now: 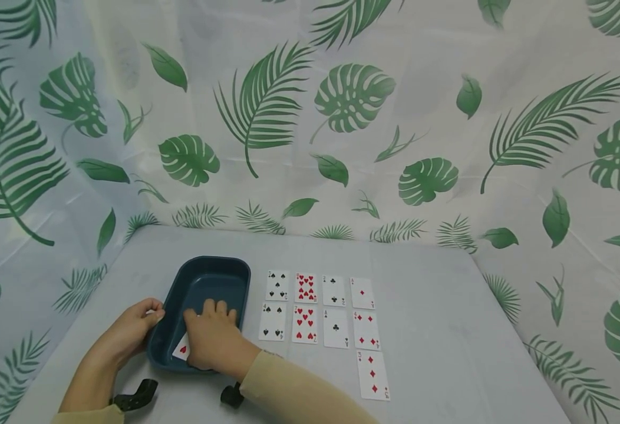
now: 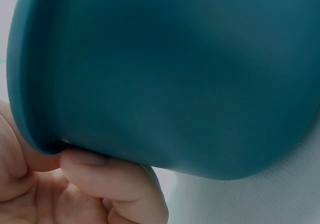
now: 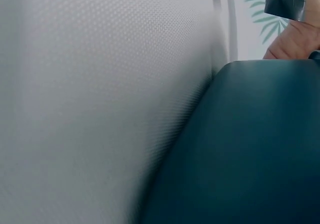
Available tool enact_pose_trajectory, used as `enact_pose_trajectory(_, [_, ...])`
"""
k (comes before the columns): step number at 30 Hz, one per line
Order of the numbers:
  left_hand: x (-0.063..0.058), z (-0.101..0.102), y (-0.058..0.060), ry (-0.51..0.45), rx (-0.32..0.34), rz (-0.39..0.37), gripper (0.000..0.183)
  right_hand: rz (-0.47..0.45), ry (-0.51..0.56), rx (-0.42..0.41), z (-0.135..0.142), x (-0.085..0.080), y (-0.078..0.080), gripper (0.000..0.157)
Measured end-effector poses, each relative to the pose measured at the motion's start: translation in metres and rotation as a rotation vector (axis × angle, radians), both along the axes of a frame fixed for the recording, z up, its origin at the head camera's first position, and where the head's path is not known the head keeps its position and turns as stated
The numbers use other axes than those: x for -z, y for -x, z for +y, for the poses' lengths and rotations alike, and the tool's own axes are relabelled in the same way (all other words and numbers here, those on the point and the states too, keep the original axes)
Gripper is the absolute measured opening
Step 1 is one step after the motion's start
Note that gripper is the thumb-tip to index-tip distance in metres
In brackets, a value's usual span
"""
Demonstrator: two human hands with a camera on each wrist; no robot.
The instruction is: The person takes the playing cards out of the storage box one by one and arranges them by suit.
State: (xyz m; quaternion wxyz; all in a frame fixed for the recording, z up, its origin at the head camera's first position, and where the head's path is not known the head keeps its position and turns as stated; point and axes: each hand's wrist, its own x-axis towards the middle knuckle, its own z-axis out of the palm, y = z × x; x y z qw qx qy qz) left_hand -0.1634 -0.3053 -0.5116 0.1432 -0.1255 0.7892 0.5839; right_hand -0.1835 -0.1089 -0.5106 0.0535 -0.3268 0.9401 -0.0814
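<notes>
A deep blue tray (image 1: 207, 282) with rounded corners stands on the left of the table. My left hand (image 1: 139, 324) grips its left rim; in the left wrist view the thumb (image 2: 115, 181) lies against the tray wall under the lip. My right hand (image 1: 214, 338) reaches down into the tray with bent fingers. A white playing card with a red heart (image 1: 182, 348) shows partly from beneath it, on the tray floor. The right fingertips are hidden, so I cannot tell whether they pinch the card.
To the right of the tray, playing cards lie face up in columns by suit: spades (image 1: 272, 322), hearts (image 1: 305, 325), clubs (image 1: 336, 328) and diamonds (image 1: 366, 330). The diamonds column reaches nearest me. A leaf-patterned cloth (image 1: 289, 176) hangs behind the white table (image 1: 448, 330).
</notes>
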Motion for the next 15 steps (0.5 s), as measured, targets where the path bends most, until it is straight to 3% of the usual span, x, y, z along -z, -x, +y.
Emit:
enact_pose_trajectory(6, [-0.0011, -0.0013, 0.0004, 0.006, -0.002, 0.017, 0.018, -0.019, 0.003, -0.063, -0.0014, 0.0, 0.0034, 0.073])
enact_pose_trajectory(15, [-0.0019, -0.0009, 0.0001, -0.032, 0.009, -0.002, 0.016, 0.027, -0.004, -0.116, -0.0017, 0.0062, 0.0044, 0.062])
